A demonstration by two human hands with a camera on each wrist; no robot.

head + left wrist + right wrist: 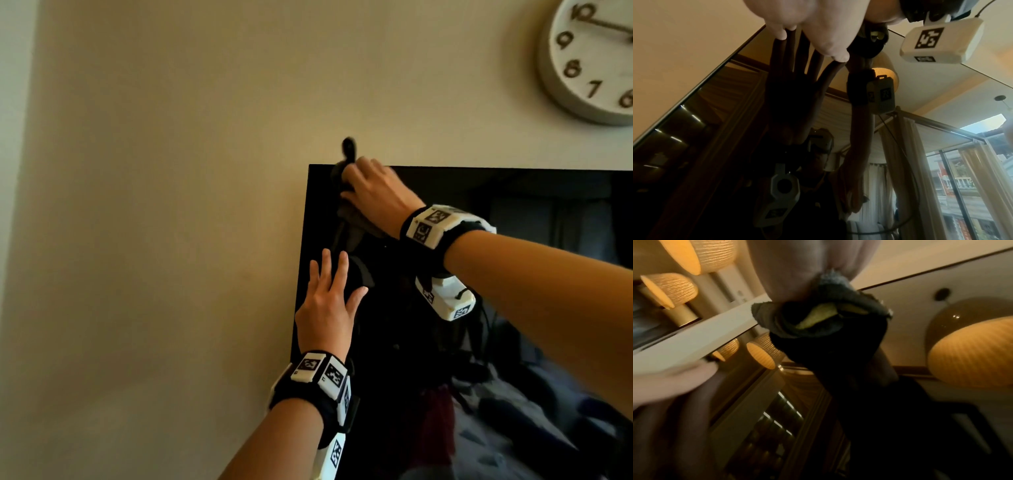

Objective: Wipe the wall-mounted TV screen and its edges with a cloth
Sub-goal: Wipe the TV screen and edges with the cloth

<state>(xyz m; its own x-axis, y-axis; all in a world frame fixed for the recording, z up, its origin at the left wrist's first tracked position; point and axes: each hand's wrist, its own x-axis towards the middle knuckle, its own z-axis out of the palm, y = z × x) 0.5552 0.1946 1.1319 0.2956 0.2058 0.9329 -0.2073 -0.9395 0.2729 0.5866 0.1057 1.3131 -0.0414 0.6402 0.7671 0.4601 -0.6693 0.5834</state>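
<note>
The black wall-mounted TV (513,212) fills the right half of the head view, its top left corner near the middle. My right hand (373,192) grips a dark bunched cloth (347,161) at the TV's top edge, close to that corner; a cloth tip sticks up above the edge. In the right wrist view the grey cloth (818,318) is bunched under my fingers against the glass. My left hand (329,301) lies flat with fingers spread on the screen near its left edge. In the left wrist view its fingertips (836,55) touch the glass (715,146).
A beige wall (154,205) surrounds the TV. A round white wall clock (589,58) hangs at the upper right. The glossy screen reflects my arms, lamps and a window.
</note>
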